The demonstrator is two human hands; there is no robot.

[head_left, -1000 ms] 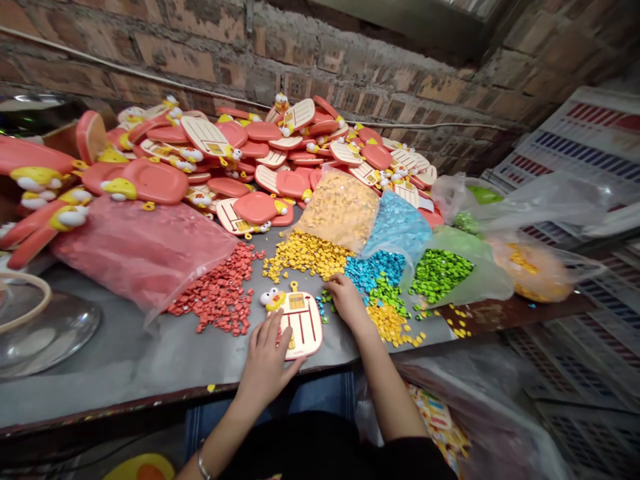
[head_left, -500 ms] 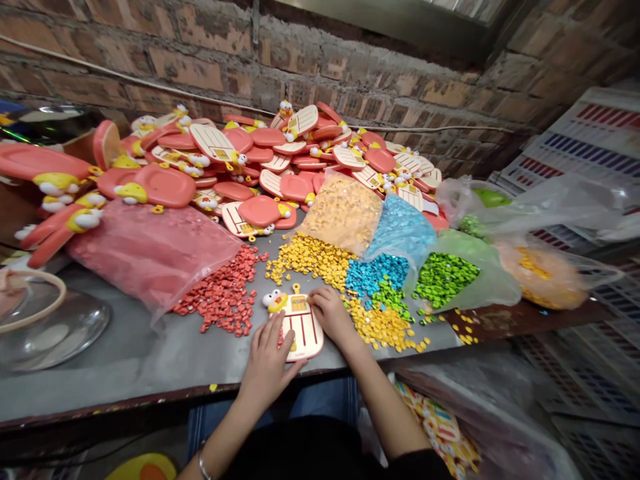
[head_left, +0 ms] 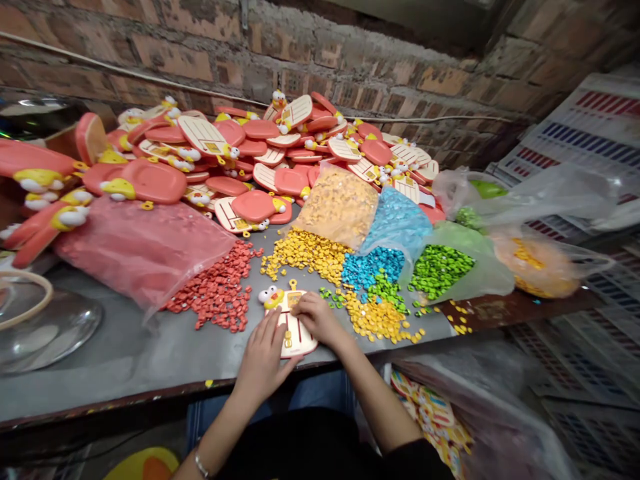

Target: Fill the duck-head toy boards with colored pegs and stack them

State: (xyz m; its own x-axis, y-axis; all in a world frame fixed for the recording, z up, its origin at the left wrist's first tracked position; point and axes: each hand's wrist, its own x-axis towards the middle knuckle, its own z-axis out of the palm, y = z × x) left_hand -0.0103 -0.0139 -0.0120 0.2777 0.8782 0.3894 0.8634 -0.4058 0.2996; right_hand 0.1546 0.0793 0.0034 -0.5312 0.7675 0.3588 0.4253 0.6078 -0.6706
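Note:
A cream board with slots and a googly-eyed duck head (head_left: 303, 340) lies at the front edge of the grey table. My left hand (head_left: 263, 353) rests on its left side, fingers spread, thumb along the lower edge. Over the upper right part of the board is my right hand (head_left: 317, 319), its fingers bent together and pointing down at the slots; whatever is between the fingertips is hidden. Small red pieces (head_left: 220, 293) lie to the left. Yellow pieces (head_left: 377, 320), blue pieces (head_left: 375, 267) and green pieces (head_left: 440, 270) lie behind and to the right.
Against the brick wall stands a heap of red and cream boards (head_left: 255, 205). Plastic bags, including a pink one (head_left: 145, 247) and a blue one (head_left: 397, 220), lie open on the table. A clear round lid (head_left: 50, 327) sits at left. Stacked crates (head_left: 590, 140) stand at right.
My right hand has moved left, from the board's right edge onto its upper middle. My left hand stays on the board. The camera view has shifted slightly.

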